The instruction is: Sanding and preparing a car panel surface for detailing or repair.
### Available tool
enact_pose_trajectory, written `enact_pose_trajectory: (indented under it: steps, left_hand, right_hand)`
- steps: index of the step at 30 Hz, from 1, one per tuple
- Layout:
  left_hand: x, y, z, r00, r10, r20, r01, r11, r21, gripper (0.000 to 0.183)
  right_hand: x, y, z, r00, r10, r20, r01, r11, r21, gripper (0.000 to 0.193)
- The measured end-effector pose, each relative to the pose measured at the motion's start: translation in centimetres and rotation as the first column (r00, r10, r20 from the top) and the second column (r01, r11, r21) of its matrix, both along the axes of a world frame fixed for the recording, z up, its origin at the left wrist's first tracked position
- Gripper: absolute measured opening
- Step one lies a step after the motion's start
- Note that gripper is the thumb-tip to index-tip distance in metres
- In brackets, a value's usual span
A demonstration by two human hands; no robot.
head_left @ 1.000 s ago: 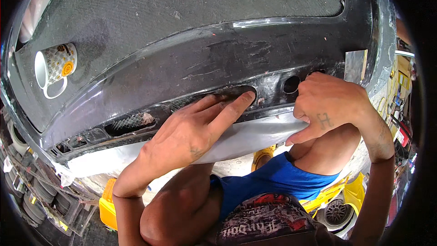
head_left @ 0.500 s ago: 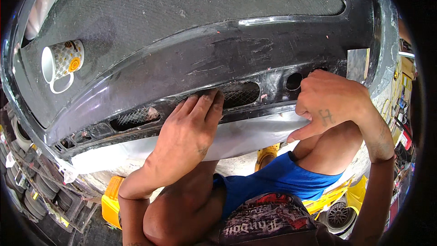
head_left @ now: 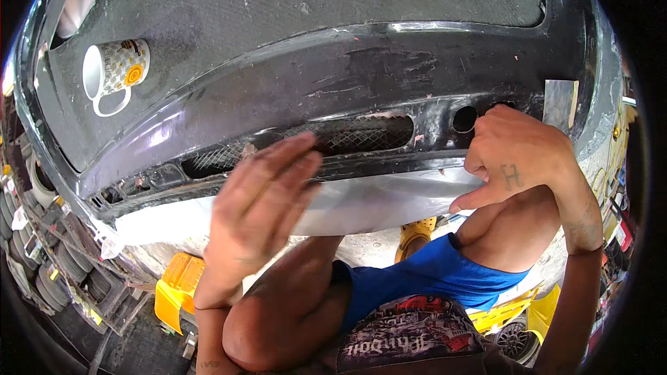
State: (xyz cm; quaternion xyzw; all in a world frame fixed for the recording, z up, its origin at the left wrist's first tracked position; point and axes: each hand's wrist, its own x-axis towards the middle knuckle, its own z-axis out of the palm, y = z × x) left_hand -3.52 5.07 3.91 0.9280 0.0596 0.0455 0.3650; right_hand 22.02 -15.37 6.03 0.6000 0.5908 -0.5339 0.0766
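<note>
Extending forward and leftward, the black panel [head_left: 451,62] touches the right hand [head_left: 521,149].

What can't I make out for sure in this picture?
Right hand, head view: fingertips hidden behind the hand itself.
Left hand, head view: blurred, so contact with the black panel is unclear.
Mug, head view: inner bottom hidden by its side wall.
Black panel, head view: far side cut off by the top edge.

A scuffed black panel [head_left: 417,55] is touched by the right hand [head_left: 524,156] beside a round hole [head_left: 464,119] — the left hand [head_left: 257,201] is caught, blurred, over mesh-backed slots [head_left: 368,135].
</note>
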Motion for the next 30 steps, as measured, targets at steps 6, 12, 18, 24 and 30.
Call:
enact_pose_trajectory:
  steps: [6, 12, 18, 24, 30]
  left_hand:
    - [-1.9, 0.7, -0.4, 0.996, 0.089, 0.006, -0.089, 0.995, 0.043, 0.033]
    - [-0.2, -0.9, -1.8, 0.998, -0.058, 0.031, 0.061, 0.995, -0.073, 0.033]
    - [1.5, -1.5, -2.5, 0.985, -0.170, 0.028, 0.171, 0.985, -0.032, 0.034]
    - [3.1, -1.5, 0.5, 0.981, -0.138, 0.139, 0.147, 0.987, -0.056, 0.030]
    - [11.3, -4.4, 5.8, 0.920, -0.365, 0.142, 0.359, 0.931, 0.064, 0.033]
  right_hand:
    - [-0.1, 0.5, -2.1, 0.997, 0.037, -0.072, -0.031, 0.996, 0.087, 0.066]
    - [0.1, 1.1, -2.7, 0.985, 0.079, -0.156, -0.070, 0.995, 0.066, 0.067]
    - [-0.1, 0.3, -3.0, 0.984, 0.065, -0.167, -0.045, 0.992, 0.121, 0.069]
    - [-0.7, -0.6, -3.9, 0.986, -0.065, -0.152, 0.088, 0.985, 0.150, 0.066]
    - [-1.5, -1.2, -2.9, 0.956, -0.286, -0.066, 0.288, 0.957, 0.029, 0.059]
